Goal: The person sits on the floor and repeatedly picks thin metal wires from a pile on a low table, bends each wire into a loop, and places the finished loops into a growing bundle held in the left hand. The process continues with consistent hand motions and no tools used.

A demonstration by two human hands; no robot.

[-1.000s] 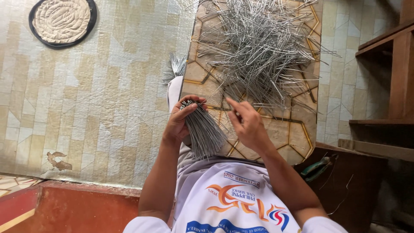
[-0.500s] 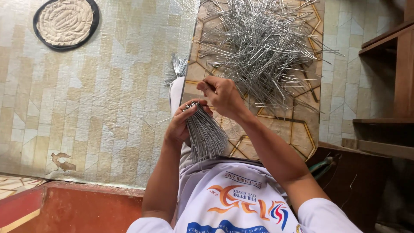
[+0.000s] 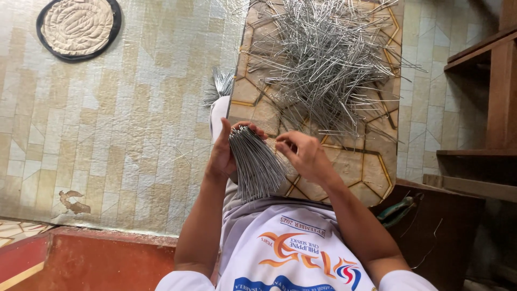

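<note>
My left hand (image 3: 225, 153) grips a thick bundle of thin grey metal wires (image 3: 256, 164), their bent ends gathered at the top and the loose ends fanning down toward my lap. My right hand (image 3: 306, 155) hovers just right of the bundle, fingers curled and pinched near its top; whether it holds a wire I cannot tell. A big tangled heap of the same bent wires (image 3: 323, 59) lies on the patterned board (image 3: 371, 167) in front of me.
A smaller bunch of wires (image 3: 218, 83) lies on the tiled floor covering left of the board. A round woven mat (image 3: 78, 27) sits far left. Wooden shelving (image 3: 484, 97) stands at the right; green-handled pliers (image 3: 396, 210) rest beside my right arm.
My right hand went from the board's near edge up to the top of the bundle, then came back down to its right side. The left hand kept the bundle still.
</note>
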